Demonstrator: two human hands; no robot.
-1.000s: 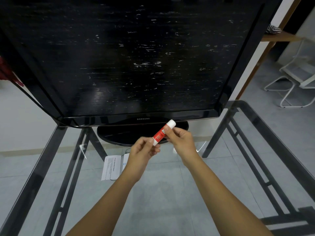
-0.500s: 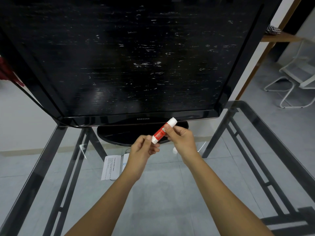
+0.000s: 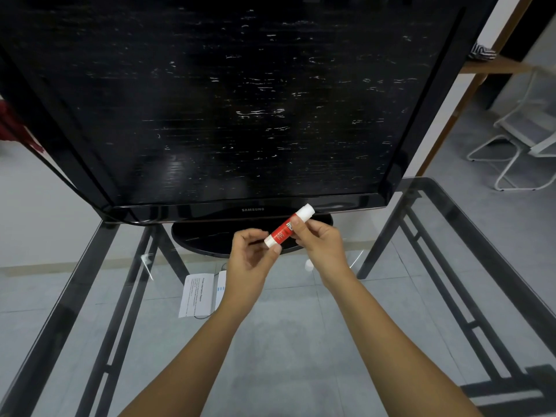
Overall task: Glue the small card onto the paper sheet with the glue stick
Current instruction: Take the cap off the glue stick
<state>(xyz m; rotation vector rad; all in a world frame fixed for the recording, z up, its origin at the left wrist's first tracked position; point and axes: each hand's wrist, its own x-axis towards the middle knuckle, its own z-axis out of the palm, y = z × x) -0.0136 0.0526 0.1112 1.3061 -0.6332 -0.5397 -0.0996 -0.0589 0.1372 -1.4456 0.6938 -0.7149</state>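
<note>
Grey tiled floor point(image 3: 301, 350), white chair point(image 3: 517, 145), wooden shelf point(image 3: 493, 67).

The counter point(image 3: 316, 350) is clear glass on a dark metal frame, with the tiled floor showing through it. A printed paper sheet point(image 3: 197, 294) lies flat on the glass just left of and below the left grip point(image 3: 251, 260), with a small white card point(image 3: 221, 288) touching its right edge. Beyond both grips stands the black oval base of a monitor point(image 3: 210, 236), and a small white cap point(image 3: 309, 265) lies just below the right grip point(image 3: 320, 242).
</note>
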